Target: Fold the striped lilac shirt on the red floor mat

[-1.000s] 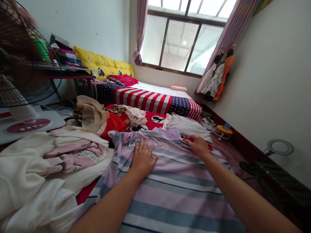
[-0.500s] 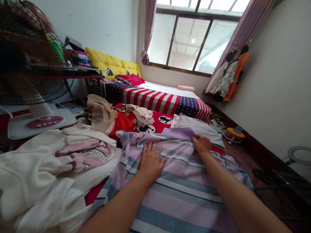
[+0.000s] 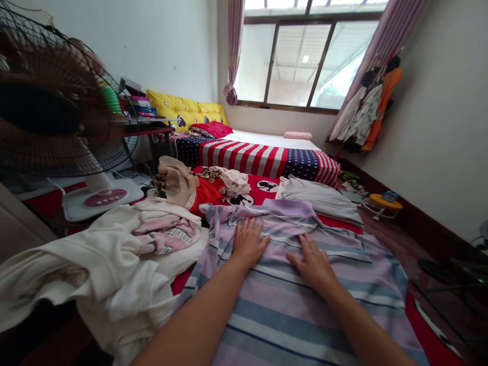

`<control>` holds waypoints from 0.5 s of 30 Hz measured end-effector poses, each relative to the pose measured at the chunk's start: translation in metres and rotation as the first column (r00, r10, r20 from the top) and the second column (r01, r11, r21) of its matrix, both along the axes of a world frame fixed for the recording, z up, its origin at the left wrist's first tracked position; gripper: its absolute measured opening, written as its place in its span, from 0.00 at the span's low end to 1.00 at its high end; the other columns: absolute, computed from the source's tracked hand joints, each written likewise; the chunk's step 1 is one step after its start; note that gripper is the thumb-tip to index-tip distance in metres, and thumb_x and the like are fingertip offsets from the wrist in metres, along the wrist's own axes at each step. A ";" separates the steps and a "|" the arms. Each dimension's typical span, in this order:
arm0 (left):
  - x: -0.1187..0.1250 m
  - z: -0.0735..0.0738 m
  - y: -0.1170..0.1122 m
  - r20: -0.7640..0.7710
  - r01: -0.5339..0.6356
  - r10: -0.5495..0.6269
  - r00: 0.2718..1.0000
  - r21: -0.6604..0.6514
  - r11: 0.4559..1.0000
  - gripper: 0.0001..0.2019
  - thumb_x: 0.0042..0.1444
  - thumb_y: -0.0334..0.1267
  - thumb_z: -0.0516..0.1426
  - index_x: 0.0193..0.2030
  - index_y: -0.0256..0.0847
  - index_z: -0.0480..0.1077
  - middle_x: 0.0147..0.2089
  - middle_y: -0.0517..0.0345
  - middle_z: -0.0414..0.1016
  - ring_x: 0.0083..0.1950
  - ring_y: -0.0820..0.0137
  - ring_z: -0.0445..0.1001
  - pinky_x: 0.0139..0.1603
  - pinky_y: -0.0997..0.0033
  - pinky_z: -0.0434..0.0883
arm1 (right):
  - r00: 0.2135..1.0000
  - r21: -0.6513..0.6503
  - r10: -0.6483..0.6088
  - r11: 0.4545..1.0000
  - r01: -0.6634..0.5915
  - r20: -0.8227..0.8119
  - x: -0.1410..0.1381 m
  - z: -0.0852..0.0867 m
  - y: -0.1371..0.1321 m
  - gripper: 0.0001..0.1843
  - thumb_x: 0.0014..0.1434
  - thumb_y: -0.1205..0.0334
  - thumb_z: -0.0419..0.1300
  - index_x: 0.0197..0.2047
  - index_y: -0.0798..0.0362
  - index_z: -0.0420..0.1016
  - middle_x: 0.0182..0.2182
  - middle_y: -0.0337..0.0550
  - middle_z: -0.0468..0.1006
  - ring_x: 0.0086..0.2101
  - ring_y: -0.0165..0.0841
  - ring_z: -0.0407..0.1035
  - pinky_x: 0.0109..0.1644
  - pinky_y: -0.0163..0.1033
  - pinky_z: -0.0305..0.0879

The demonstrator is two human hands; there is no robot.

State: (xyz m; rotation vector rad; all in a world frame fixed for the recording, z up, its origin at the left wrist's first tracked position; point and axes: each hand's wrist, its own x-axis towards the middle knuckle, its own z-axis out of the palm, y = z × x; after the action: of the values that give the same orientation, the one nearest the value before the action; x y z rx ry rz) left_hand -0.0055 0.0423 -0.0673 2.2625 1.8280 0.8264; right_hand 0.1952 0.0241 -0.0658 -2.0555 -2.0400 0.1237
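Observation:
A pink, blue and white striped shirt (image 3: 305, 325) lies spread flat on the red bedding, with a lilac collar or hem (image 3: 290, 207) at its far end. My left hand (image 3: 249, 243) rests palm down on its upper middle, fingers apart. My right hand (image 3: 312, 264) lies flat on the same cloth just to the right, also holding nothing. To the left sits a heap of white clothing (image 3: 114, 269) around a pink printed top (image 3: 168, 235). A grey shirt (image 3: 316, 197) lies beyond the striped one.
An electric standing fan (image 3: 57, 112) stands at the left, and beyond the clothes lies a bed with a stars-and-stripes cover (image 3: 244, 157). A beige and orange garment bundle (image 3: 175, 183) lies on the red sheet (image 3: 267, 186). A dark metal stand (image 3: 450, 274) sits on the floor at right.
My right hand has let go of the cloth's far edge and now lies flat, nearer my left hand. The striped cloth looks smoother, and the view has swung slightly.

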 end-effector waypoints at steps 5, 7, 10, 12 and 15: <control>-0.008 0.008 0.003 0.333 -0.017 0.020 0.943 -0.011 1.000 0.21 0.57 0.36 0.56 0.57 0.38 0.68 0.61 0.47 0.67 0.64 0.61 0.62 0.66 0.58 0.56 | 0.992 0.028 0.025 0.999 -0.029 0.125 -0.008 -0.008 -0.023 0.36 0.63 0.44 0.44 0.67 0.57 0.54 0.68 0.52 0.48 0.66 0.44 0.42 0.66 0.57 0.41; -0.011 0.014 0.006 0.467 -0.035 0.057 0.882 -0.055 0.998 0.20 0.57 0.31 0.54 0.57 0.35 0.67 0.59 0.46 0.69 0.61 0.64 0.66 0.63 0.64 0.60 | 0.992 0.046 0.015 0.999 -0.020 0.122 -0.008 -0.006 -0.022 0.36 0.63 0.44 0.44 0.67 0.57 0.54 0.68 0.51 0.49 0.66 0.44 0.42 0.66 0.56 0.41; -0.022 0.032 0.016 0.499 -0.020 0.110 0.860 -0.182 0.983 0.18 0.56 0.30 0.54 0.53 0.32 0.70 0.52 0.46 0.75 0.52 0.66 0.73 0.54 0.68 0.69 | 0.995 0.067 0.019 0.997 -0.026 0.102 -0.008 -0.005 -0.022 0.36 0.63 0.44 0.45 0.67 0.58 0.55 0.67 0.51 0.50 0.66 0.43 0.43 0.66 0.55 0.41; -0.038 0.049 0.024 0.457 0.007 0.118 0.881 -0.263 0.965 0.14 0.56 0.34 0.56 0.48 0.33 0.74 0.43 0.49 0.79 0.43 0.67 0.77 0.44 0.70 0.72 | 0.996 0.065 0.027 0.997 -0.033 0.084 -0.007 -0.005 -0.022 0.36 0.63 0.44 0.45 0.67 0.58 0.55 0.67 0.51 0.50 0.66 0.43 0.43 0.66 0.55 0.41; -0.074 0.075 0.035 0.344 -0.066 0.193 0.919 -0.348 0.935 0.11 0.53 0.40 0.58 0.38 0.34 0.76 0.31 0.51 0.79 0.33 0.66 0.77 0.34 0.71 0.72 | 0.998 0.064 0.032 0.997 -0.036 0.061 -0.007 -0.005 -0.022 0.36 0.62 0.44 0.46 0.66 0.57 0.55 0.67 0.51 0.50 0.66 0.44 0.43 0.65 0.56 0.41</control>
State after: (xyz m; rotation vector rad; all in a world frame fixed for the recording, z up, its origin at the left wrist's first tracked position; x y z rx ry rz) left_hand -0.0798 0.0773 0.0078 1.6608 1.7902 0.8281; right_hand 0.1884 0.0019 -0.0711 -2.0094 -2.0862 0.0008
